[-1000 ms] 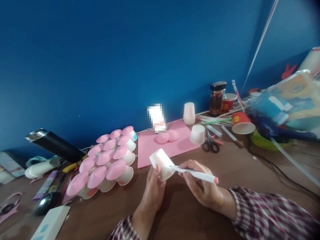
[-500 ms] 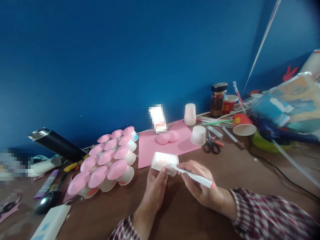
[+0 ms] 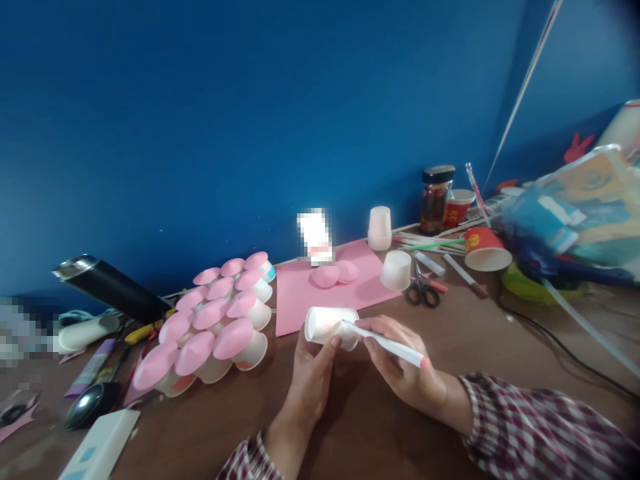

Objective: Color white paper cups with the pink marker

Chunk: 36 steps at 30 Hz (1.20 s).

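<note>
A white paper cup lies sideways in my left hand, the thumb on its near side. Faint orange-pink marks show on the cup's wall. My right hand pinches a white marker pen with a coral end, its tip at the cup's wall. Just behind the cup, a pink paper sheet bears two pink paper cones. To the left stand several paper cups topped with pink cones.
Scissors, a white cup and loose markers lie right of the sheet. Red cups, a dark-lidded jar and a plastic bag stand farther right. A black flask leans at left. The blue wall rises behind.
The marker and my right hand have shifted slightly upward along the cup's side. The cup is turned a little in my left hand. Everything else stays in place.
</note>
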### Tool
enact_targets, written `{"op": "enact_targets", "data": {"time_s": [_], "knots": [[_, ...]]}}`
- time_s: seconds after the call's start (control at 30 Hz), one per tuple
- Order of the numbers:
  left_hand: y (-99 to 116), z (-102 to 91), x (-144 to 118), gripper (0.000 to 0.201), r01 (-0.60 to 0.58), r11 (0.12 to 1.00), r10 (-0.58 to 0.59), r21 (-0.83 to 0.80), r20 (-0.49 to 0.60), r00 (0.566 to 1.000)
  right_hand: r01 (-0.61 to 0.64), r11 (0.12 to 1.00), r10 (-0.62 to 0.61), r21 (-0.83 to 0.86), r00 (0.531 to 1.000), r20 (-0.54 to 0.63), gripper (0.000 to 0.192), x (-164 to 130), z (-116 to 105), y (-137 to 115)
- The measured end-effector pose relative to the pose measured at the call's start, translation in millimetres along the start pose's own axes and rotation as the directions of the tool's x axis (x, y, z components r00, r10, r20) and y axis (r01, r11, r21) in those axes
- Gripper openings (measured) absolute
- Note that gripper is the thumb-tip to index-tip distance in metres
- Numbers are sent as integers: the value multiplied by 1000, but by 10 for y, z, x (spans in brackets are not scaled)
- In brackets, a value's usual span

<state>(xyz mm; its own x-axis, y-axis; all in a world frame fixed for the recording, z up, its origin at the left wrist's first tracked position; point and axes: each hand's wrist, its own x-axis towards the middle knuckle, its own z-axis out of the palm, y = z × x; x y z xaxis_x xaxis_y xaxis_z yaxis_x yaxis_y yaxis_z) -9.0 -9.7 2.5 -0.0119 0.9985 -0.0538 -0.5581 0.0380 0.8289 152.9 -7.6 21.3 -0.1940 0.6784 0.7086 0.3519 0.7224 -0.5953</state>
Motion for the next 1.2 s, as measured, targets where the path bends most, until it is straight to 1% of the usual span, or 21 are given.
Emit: {"op": "enact_targets", "data": {"time_s": [0.13, 0.3, 0.47, 0.6, 0.77, 0.9, 1.2], "knots": [[0, 1, 2, 60, -12, 1000, 12, -7, 13, 1000, -6, 1000, 6, 12, 1000, 2, 19, 3, -4, 16], [5, 13, -1, 61, -14, 1000, 14, -2, 2, 1000, -9, 1000, 10, 12, 999, -42, 19, 1, -3, 36], [2, 8, -15, 66, -16, 1000, 17, 5, -19, 1000, -45, 999, 45, 15, 999, -11, 17, 23, -10, 12], [2, 2, -17, 64, -6, 1000, 6, 4, -7, 1000, -41, 999, 41, 13, 999, 3, 17, 31, -16, 0], [8, 24, -7, 63, -13, 1000, 13, -4, -2, 1000, -42, 999, 42, 7, 999, 0, 17, 21, -15, 8], [23, 45, -20, 60, -5, 1000, 5, 0, -20, 1000, -36, 999, 36, 7, 999, -17, 17, 15, -12, 24], [10, 20, -27, 62, 3, 1000, -3, 4, -22, 1000, -45, 999, 45, -7, 999, -28, 16, 11, -1, 36]]}}
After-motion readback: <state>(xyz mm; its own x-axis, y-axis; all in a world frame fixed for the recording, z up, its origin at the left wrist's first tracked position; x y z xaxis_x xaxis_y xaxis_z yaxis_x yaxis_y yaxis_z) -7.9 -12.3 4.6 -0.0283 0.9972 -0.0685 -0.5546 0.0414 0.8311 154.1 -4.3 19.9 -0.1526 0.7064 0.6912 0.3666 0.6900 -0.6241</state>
